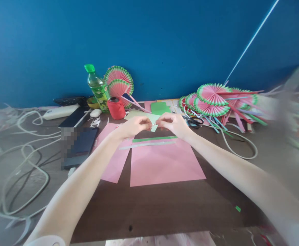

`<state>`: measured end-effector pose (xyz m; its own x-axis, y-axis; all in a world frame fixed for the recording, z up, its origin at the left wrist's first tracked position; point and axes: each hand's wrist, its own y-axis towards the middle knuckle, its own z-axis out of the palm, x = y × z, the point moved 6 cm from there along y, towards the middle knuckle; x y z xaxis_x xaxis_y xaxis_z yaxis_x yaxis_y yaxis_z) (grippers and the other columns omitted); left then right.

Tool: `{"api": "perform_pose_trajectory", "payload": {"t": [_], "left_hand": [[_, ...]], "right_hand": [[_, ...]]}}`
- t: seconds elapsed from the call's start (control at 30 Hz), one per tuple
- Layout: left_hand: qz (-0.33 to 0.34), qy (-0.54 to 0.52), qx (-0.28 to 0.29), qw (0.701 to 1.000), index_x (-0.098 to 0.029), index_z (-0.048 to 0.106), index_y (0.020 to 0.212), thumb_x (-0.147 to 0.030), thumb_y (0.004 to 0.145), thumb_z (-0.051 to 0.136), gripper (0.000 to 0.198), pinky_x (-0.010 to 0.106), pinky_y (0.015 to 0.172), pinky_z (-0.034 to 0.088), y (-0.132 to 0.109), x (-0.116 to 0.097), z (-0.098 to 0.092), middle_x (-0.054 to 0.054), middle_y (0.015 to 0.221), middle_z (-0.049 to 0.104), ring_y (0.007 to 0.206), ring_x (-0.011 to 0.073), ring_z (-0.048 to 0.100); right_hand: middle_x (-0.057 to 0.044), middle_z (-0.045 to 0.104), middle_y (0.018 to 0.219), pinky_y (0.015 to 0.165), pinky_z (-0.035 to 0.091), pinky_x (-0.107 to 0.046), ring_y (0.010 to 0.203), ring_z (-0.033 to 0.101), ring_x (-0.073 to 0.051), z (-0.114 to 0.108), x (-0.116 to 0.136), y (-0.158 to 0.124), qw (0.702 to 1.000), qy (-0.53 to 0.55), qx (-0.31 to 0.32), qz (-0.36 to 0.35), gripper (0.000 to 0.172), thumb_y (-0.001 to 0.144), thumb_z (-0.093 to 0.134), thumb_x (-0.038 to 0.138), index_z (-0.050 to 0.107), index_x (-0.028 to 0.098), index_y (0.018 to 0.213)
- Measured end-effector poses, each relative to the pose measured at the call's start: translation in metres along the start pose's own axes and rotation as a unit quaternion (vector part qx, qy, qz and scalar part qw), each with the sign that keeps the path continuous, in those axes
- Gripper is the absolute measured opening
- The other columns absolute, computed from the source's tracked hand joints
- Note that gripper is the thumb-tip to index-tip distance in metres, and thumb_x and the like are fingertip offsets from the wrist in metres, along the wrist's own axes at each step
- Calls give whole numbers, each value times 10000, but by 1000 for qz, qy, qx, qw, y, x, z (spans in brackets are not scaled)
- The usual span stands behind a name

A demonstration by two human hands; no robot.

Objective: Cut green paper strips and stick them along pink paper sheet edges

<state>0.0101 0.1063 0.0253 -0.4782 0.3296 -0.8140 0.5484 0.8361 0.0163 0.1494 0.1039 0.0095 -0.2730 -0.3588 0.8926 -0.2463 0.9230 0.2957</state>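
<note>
My left hand (137, 125) and my right hand (173, 123) meet over the far part of the table, fingers pinched. A small piece of pale green paper (154, 128) shows between the fingertips, and both hands seem to grip it. Just below lies a pink sheet of paper (164, 164), with a green strip (154, 139) and a whitish strip (153, 144) across its top edge. A second pink sheet (113, 167) is partly under my left forearm. Behind my fingers rest pale green paper (132, 114) and darker green paper (160, 108).
Folded watermelon-pattern paper fans (211, 99) pile up at the right, beside black-handled scissors (194, 122). At the back left stand a green-capped bottle (98, 87), a red container (116, 108) and more fans (119, 80). White cables (46, 177) and a dark phone-like device (84, 147) lie left.
</note>
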Motion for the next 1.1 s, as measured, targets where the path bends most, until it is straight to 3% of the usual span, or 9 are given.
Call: {"api": "perform_pose_trajectory", "payload": {"t": [0.1,0.17,0.23,0.33,0.4,0.6,1.1], "left_hand": [[-5,8,27,1000,-166,585,701,-284,737,534,134,275,724,386,0,1,7,16,745,626,730,147,559],[-12,36,35,999,-170,593,708,-298,737,532,144,266,690,378,2,1,15,10,743,615,704,144,538],[-8,73,24,997,-172,599,699,-318,740,526,168,268,673,376,5,1,26,9,730,589,692,149,516],[26,93,14,995,-177,608,718,-304,762,497,174,296,755,394,12,2,50,24,763,540,799,176,504],[37,119,12,992,-187,617,753,-267,776,480,160,335,873,365,17,5,65,40,857,511,933,197,473],[33,196,11,980,-221,610,846,-316,834,435,199,433,966,278,19,11,86,48,1023,462,1049,217,403],[18,292,-18,956,-222,619,887,-349,846,393,262,486,897,310,19,7,94,65,1041,500,1046,251,403]], "right_hand": [[15,555,539,518,374,-243,479,505,-97,-17,-3,5,995,-88,-27,24,231,747,565,373,559,167,644],[17,540,505,456,334,-226,420,480,-79,-27,-10,10,993,-94,2,70,289,765,538,407,517,162,613],[6,534,478,398,287,-220,367,452,-67,-30,-20,11,979,-105,111,137,365,763,529,467,526,150,583],[-15,565,469,364,271,-214,373,480,-81,-29,-30,0,917,-138,300,222,365,705,602,488,567,140,601],[-31,605,508,371,303,-208,400,515,-90,-30,-33,-8,884,-151,358,261,336,683,636,462,574,137,624],[-45,653,580,457,441,-228,475,589,-117,-30,-42,-18,845,-144,404,320,278,686,637,400,594,126,705],[-21,631,544,471,465,-216,461,577,-104,-28,-52,-18,839,-141,430,302,373,630,662,507,599,143,684]]}}
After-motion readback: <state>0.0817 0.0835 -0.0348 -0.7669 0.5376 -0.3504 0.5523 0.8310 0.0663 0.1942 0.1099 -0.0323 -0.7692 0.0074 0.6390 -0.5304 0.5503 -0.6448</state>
